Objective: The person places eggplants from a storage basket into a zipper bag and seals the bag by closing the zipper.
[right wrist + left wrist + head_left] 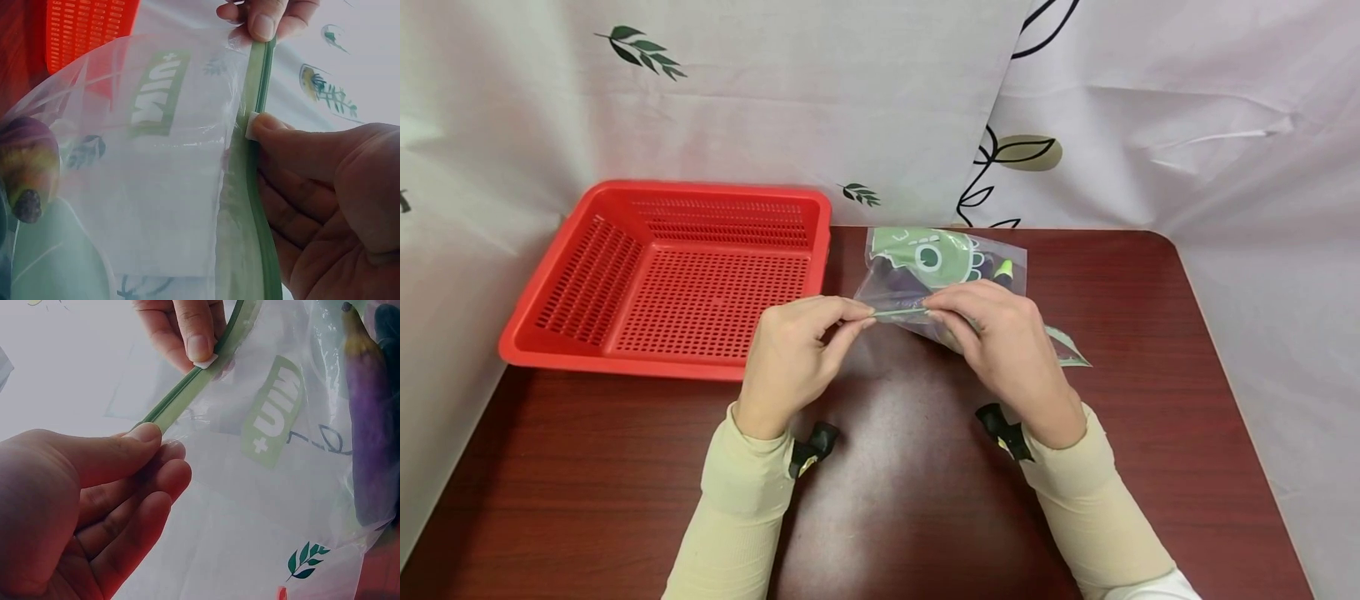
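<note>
A clear zip bag [951,258] with a green cartoon print lies over the table, its green-edged mouth raised toward me. My left hand [797,354] pinches one end of the green zip strip [175,403] between thumb and forefinger. Farther along the strip, my right hand [1011,350] pinches the small white slider [252,126] with the thumb; the fingers behind are partly hidden. Through the plastic, the left wrist view shows a long purple eggplant-like piece [374,425]. A rounded purple and yellow piece [28,162] shows in the right wrist view.
A red perforated plastic basket [715,292] stands on the left of the dark red wooden table [902,483]. White cloth [790,100] printed with leaves hangs behind the table and at its sides. Small black wrist devices [1006,432] are strapped over the cream sleeves [737,508].
</note>
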Demonstrator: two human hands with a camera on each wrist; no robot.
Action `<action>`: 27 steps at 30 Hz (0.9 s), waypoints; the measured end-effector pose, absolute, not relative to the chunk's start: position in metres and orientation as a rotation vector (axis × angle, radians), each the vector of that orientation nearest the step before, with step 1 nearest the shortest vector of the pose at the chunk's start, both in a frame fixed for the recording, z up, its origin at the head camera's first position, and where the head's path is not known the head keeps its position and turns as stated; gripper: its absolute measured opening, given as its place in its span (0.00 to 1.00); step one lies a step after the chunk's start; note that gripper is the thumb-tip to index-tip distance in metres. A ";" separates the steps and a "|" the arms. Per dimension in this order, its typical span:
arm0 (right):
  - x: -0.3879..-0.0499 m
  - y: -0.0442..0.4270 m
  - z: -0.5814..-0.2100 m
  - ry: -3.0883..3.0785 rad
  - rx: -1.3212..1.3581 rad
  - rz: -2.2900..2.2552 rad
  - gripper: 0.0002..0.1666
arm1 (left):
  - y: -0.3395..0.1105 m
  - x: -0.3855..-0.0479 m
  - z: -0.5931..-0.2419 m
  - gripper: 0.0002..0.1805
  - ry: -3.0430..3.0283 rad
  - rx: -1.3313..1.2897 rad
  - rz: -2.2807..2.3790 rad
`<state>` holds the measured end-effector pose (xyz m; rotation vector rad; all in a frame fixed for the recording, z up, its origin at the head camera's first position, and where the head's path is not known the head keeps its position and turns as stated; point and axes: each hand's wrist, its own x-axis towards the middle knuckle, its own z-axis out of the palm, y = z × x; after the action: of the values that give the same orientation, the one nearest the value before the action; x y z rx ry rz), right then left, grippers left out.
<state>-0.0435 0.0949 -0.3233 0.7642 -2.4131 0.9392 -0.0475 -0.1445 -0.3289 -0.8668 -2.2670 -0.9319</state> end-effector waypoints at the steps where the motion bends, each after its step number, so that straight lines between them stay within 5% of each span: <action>1: -0.043 0.095 -0.323 -2.416 0.762 0.937 0.10 | -0.145 -0.048 -0.329 0.05 -2.264 -0.869 -0.933; 27: -0.047 0.102 -0.322 -2.433 0.744 0.912 0.09 | -0.146 -0.049 -0.328 0.05 -2.266 -0.874 -0.922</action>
<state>-0.0466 0.1024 -0.3218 0.7438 -2.4329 0.9121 -0.0487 -0.1457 -0.3284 -0.8742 -2.2658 -0.9218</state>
